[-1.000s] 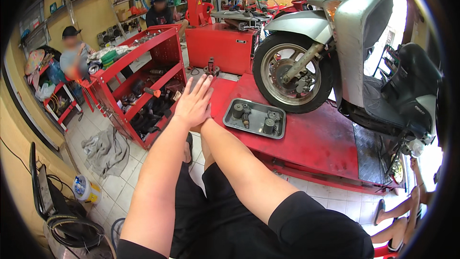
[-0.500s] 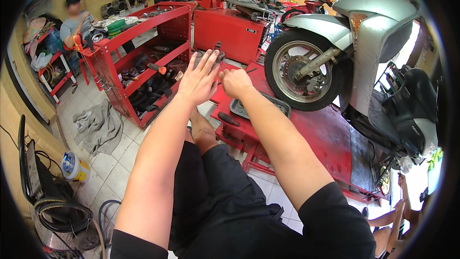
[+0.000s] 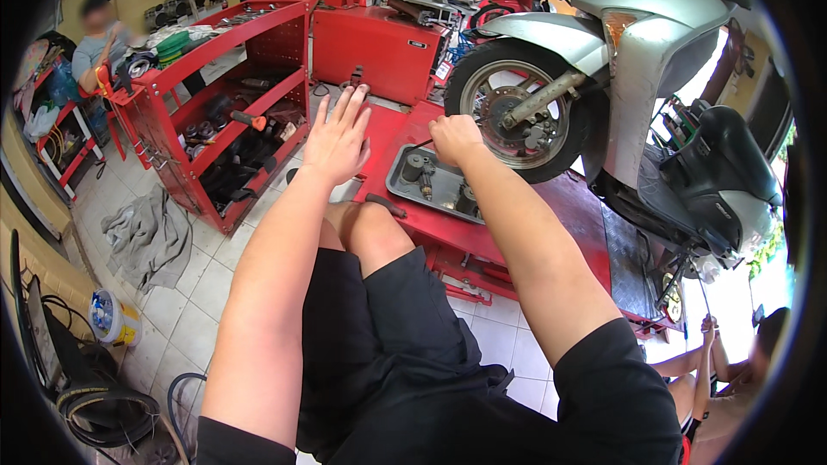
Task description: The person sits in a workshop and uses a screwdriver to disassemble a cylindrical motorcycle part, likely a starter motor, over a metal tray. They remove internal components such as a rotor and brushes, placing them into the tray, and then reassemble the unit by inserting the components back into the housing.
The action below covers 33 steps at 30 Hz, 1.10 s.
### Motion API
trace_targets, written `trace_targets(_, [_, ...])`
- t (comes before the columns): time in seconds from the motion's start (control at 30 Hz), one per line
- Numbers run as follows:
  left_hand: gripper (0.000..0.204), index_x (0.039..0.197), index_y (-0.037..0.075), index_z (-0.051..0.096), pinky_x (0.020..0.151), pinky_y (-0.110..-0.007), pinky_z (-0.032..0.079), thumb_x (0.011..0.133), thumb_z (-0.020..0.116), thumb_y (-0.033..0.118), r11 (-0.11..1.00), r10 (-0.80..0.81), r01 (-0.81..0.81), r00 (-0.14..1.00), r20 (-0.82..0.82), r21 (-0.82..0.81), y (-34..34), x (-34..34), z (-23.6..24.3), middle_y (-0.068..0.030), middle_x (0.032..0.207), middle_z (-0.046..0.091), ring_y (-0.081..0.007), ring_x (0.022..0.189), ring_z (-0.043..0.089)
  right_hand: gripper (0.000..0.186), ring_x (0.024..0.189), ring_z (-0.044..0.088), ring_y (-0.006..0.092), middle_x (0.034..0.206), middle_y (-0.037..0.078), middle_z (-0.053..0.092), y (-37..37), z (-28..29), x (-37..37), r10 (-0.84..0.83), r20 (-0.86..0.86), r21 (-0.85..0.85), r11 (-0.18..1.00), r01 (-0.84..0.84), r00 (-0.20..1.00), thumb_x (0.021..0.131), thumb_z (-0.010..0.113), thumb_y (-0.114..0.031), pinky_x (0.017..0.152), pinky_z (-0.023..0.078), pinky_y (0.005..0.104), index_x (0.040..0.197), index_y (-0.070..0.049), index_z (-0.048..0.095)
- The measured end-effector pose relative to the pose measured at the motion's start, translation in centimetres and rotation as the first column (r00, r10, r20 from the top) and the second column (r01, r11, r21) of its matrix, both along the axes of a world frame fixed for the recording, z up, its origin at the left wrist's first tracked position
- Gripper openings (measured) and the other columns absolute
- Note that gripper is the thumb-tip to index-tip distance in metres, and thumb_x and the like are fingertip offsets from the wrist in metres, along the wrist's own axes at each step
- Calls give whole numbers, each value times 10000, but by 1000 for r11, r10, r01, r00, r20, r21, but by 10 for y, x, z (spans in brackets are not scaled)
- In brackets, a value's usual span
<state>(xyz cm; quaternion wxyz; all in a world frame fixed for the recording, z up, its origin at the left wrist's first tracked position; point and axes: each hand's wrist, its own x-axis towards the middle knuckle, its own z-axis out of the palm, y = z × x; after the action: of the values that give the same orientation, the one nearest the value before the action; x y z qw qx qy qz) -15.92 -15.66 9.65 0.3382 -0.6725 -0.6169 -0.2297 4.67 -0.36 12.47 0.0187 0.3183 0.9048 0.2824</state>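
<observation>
My left hand (image 3: 336,139) is raised over the near edge of the red lift platform (image 3: 551,220), its fingers spread and nothing in it. To its right, my right hand (image 3: 457,139) is closed in a fist above a grey metal tray (image 3: 446,193). A thin dark rod (image 3: 417,147) sticks out from the fist toward the lower left; its kind I cannot make out. Several metal cylindrical parts (image 3: 425,186) lie in the tray. Beside the tray, at the platform edge, is a dark handle (image 3: 386,205).
A silver scooter (image 3: 637,60) stands on the platform, front wheel (image 3: 517,112) close behind my right hand. At left is a red tool cart (image 3: 220,86), with a grey cloth (image 3: 151,237) and a white bucket (image 3: 115,319) nearby. Other people sit at far left and lower right.
My view has shifted. My right hand has moved away from my left and now hangs over the tray, whose parts now show. My left hand stays spread.
</observation>
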Motion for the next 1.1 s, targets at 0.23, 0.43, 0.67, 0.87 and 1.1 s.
trace_targets(0.23, [514,1295,34,533,1174,-527,243,848,646,264,995,62,-54,993,98,-80,8,10,-19,-158,1530,338,-308,1439,309,235,954,726,258,1038,99,738,12,7,28,-96,29,1,995,96,995,833,686,-216,765,574,394,1033,-96,709])
trace_targets(0.43, [523,1302,33,510,1171,-526,251,863,629,290,985,81,-72,996,50,-154,9,6,-28,-168,1516,347,-313,1429,318,205,903,725,304,983,127,733,12,14,32,-89,4,-7,996,89,996,835,634,-190,747,575,422,992,-76,700])
trace_targets(0.67, [525,1307,35,519,1160,-529,272,874,613,316,975,141,-127,988,67,-182,12,0,-29,-171,1508,371,-307,1421,343,182,914,732,284,984,118,746,15,19,23,-75,17,9,997,75,997,844,632,-182,751,581,408,974,-91,722])
trace_targets(0.87, [489,1242,34,527,1122,-522,331,862,635,321,939,190,-140,973,132,-313,26,0,-45,-179,1489,385,-315,1359,405,183,909,732,285,977,117,747,17,14,20,-54,27,-34,998,54,998,844,627,-175,752,583,412,981,-93,714])
trace_targets(1.1, [531,1258,27,558,1055,-500,396,839,663,334,798,282,-187,956,81,-573,67,12,-81,-161,1467,410,-299,1342,424,191,860,731,298,917,127,740,22,4,47,36,51,-74,997,-32,998,822,633,-163,702,569,425,984,-77,686])
